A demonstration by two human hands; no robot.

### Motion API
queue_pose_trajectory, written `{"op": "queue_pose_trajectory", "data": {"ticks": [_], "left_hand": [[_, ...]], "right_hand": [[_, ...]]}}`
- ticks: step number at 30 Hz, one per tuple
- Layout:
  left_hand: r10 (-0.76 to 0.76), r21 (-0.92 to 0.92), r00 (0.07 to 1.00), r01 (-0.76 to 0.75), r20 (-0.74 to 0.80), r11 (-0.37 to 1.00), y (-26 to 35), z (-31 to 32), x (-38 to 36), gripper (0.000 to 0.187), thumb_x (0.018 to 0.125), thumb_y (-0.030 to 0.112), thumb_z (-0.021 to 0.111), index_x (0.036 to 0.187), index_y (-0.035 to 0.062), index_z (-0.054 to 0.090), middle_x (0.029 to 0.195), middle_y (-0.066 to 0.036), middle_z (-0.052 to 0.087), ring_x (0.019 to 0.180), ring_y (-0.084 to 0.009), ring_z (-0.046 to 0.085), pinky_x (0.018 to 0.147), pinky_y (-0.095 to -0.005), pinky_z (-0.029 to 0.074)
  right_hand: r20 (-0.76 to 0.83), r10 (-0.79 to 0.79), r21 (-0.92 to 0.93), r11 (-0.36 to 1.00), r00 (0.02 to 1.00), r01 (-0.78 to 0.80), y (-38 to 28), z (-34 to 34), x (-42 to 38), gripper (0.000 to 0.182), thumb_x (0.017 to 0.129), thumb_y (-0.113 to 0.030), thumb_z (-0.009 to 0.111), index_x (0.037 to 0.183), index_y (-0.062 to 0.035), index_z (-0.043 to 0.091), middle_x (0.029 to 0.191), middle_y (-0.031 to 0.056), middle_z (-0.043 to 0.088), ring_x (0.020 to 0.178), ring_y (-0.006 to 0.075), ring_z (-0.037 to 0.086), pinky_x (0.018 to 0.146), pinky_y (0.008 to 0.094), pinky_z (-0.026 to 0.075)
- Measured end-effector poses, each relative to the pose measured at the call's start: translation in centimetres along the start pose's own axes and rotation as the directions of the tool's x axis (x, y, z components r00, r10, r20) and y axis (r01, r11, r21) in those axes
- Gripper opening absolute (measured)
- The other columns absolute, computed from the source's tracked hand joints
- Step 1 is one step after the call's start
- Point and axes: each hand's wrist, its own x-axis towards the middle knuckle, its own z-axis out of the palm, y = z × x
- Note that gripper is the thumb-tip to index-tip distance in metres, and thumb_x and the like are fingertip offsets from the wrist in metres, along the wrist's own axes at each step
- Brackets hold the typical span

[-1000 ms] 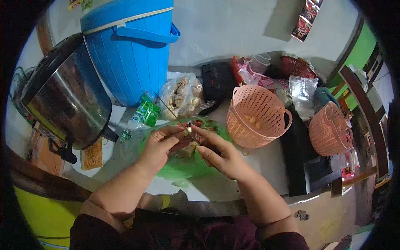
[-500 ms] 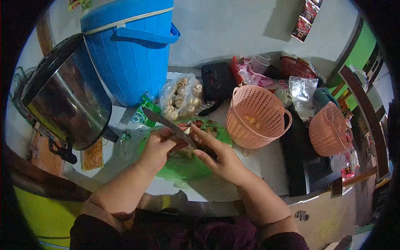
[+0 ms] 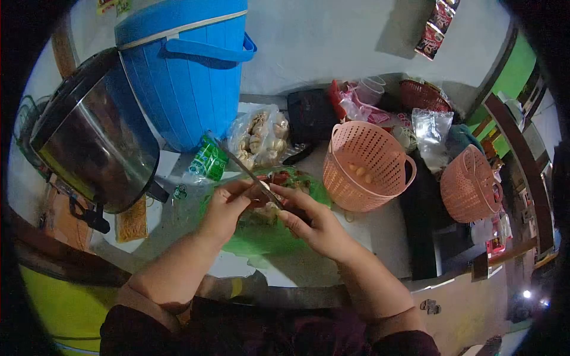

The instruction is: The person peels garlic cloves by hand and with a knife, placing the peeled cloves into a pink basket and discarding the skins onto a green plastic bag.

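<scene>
One head-worn camera looks forward and down from close above the hands point(image 3: 317, 225), its round, wide-angle view reaching from the wearer's dark sleeves point(image 3: 136, 329) across the surface point(image 3: 374, 231) to the wall point(image 3: 320, 47) behind.

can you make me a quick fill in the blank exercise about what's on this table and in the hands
1. The right hand grips a ____ with a long metal blade.
2. Under the left hand lies crumpled plastic coloured ____.
3. The pink basket holding pale cloves stands on the person's ____ side.
4. The clear bag behind the hands contains bulbs of ____.

Missing words: knife; green; right; garlic.
</scene>
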Motion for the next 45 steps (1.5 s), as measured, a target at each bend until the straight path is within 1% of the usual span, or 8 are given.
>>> {"op": "queue_pose_trajectory", "data": {"ticks": [6, 24, 27, 30, 36, 37, 43, 45], "left_hand": [[-0.017, 0.044, 0.996, 0.021, -0.089, 0.999, 0.8, 1.1, -0.2, 0.014, 0.092, 0.007, 0.059, 0.102, 0.0025, 0.066, 0.097, -0.006, 0.068, 0.088, -0.0156, 0.065, 0.082, -0.0312, 0.054], [-0.012, -0.027, 1.0, 0.011, -0.004, 1.0, 0.1, 0.1, -0.1, 0.015, 0.092, 0.008, 0.059, 0.104, 0.0015, 0.066, 0.104, -0.007, 0.066, 0.093, -0.0169, 0.065, 0.087, -0.0331, 0.054], [-0.038, -0.025, 0.999, 0.038, -0.012, 0.999, 0.8, 0.7, -0.2, 0.015, 0.092, 0.007, 0.059, 0.104, 0.0015, 0.066, 0.105, -0.006, 0.066, 0.095, -0.0171, 0.065, 0.088, -0.0331, 0.054], [-0.03, 0.005, 1.0, 0.03, 0.001, 1.0, 0.9, 0.6, -0.4, 0.016, 0.093, 0.007, 0.058, 0.105, 0.0021, 0.066, 0.107, -0.006, 0.066, 0.096, -0.0173, 0.064, 0.087, -0.0323, 0.054], [-0.08, 0.021, 0.995, 0.081, -0.067, 0.996, 0.7, 0.9, -0.4, 0.021, 0.092, 0.007, 0.057, 0.111, -0.0009, 0.063, 0.107, -0.008, 0.066, 0.095, -0.0177, 0.065, 0.086, -0.0314, 0.054], [-0.057, 0.009, 0.997, 0.057, -0.06, 0.998, 0.4, 0.6, -0.4, 0.023, 0.092, 0.006, 0.057, 0.112, -0.0023, 0.062, 0.106, -0.009, 0.065, 0.095, -0.0176, 0.065, 0.086, -0.0316, 0.054], [-0.078, -0.043, 0.997, 0.077, -0.026, 0.996, 0.6, 0.4, -0.4, 0.022, 0.092, 0.006, 0.056, 0.111, -0.0026, 0.062, 0.106, -0.009, 0.066, 0.095, -0.0194, 0.065, 0.089, -0.0334, 0.054], [-0.09, -0.052, 0.996, 0.089, -0.019, 0.995, 1.0, 0.6, -0.4, 0.021, 0.092, 0.007, 0.057, 0.11, -0.0025, 0.062, 0.105, -0.01, 0.066, 0.094, -0.0194, 0.065, 0.09, -0.034, 0.053]], "right_hand": [[-0.014, -0.123, -0.197, 0.973, 0.992, 0.118, 0.0, 0.3, 0.0, 0.052, 0.093, -0.015, 0.06, 0.14, -0.0063, 0.041, 0.123, 0.0202, 0.059, 0.111, 0.0245, 0.061, 0.09, 0.0333, 0.046], [-0.011, -0.148, -0.147, 0.979, 0.989, 0.144, -0.2, 0.2, 0.1, 0.051, 0.092, -0.016, 0.061, 0.138, -0.006, 0.043, 0.127, 0.0193, 0.057, 0.116, 0.029, 0.058, 0.094, 0.0357, 0.045], [-0.019, -0.157, -0.169, 0.974, 0.987, 0.152, -0.5, 0.3, 0.1, 0.05, 0.092, -0.016, 0.061, 0.138, -0.0057, 0.044, 0.126, 0.0195, 0.057, 0.116, 0.0282, 0.058, 0.094, 0.0352, 0.045], [0.013, -0.141, -0.185, 0.973, 0.99, 0.141, -0.4, 0.1, 0.1, 0.05, 0.094, -0.011, 0.058, 0.14, -0.0033, 0.042, 0.129, 0.0136, 0.056, 0.114, 0.0158, 0.054, 0.096, 0.0296, 0.041], [-0.057, -0.084, -0.515, 0.856, 0.995, 0.043, -1.5, 0.7, -0.3, 0.05, 0.09, -0.011, 0.062, 0.138, -0.0103, 0.047, 0.106, 0.0167, 0.063, 0.093, 0.0281, 0.063, 0.082, 0.0326, 0.048], [-0.098, -0.254, -0.526, 0.834, 0.962, 0.167, -0.3, 0.9, -0.2, 0.052, 0.089, -0.018, 0.063, 0.139, -0.0181, 0.047, 0.088, 0.0148, 0.059, 0.075, 0.0369, 0.061, 0.064, 0.0425, 0.049], [-0.071, -0.285, -0.456, 0.861, 0.956, 0.223, 0.9, 0.6, 0.1, 0.05, 0.091, -0.017, 0.06, 0.138, -0.0135, 0.047, 0.094, 0.0167, 0.062, 0.077, 0.0333, 0.063, 0.068, 0.0396, 0.049], [-0.069, -0.219, -0.299, 0.935, 0.973, 0.189, 1.0, 0.6, 0.1, 0.047, 0.093, -0.018, 0.058, 0.138, -0.0113, 0.046, 0.093, 0.0121, 0.063, 0.076, 0.0251, 0.063, 0.068, 0.035, 0.049]]}}
